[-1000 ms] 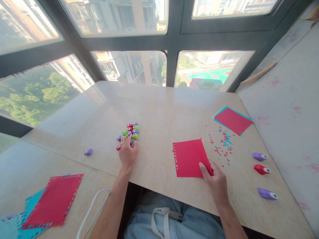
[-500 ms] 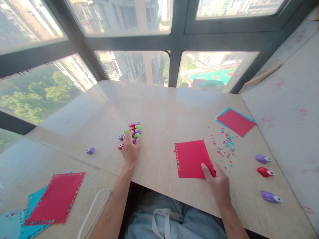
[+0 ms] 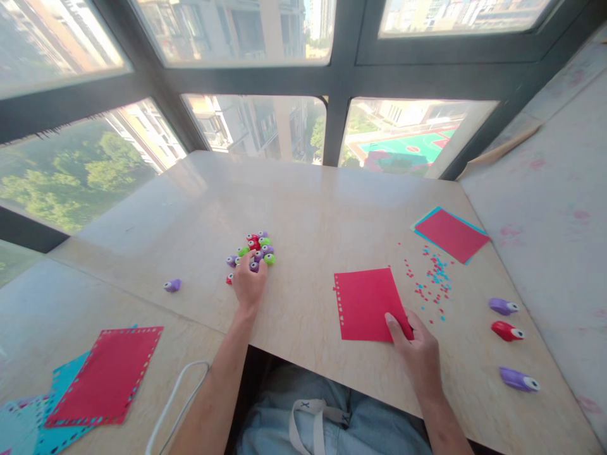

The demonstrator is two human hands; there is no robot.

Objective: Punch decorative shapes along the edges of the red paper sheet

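In the head view, the right hand [image 3: 420,351] pinches the lower right edge of a red sheet [image 3: 367,303] between thumb and fingers — the sheet lies toward the near side of the pale tabletop [image 3: 303,208], a row of small holes along its left edge. The left hand [image 3: 249,284] reaches over the near side of a cluster of small punches [image 3: 255,244] in red, green and purple, each with an eye-like spot; its thumb and forefinger are parted around a purple punch [image 3: 255,266], though I cannot tell whether they grip it. A lone purple punch [image 3: 172,285] sits left of that cluster. Right of the red sheet lie scattered red and blue paper bits [image 3: 439,273], a stack of coloured sheets [image 3: 450,234] beyond them, and three more punches [image 3: 507,330] — purple, red, purple. At lower left, a red sheet with holed edges [image 3: 107,376] overlaps a blue one [image 3: 61,387], near a white cable [image 3: 171,399].
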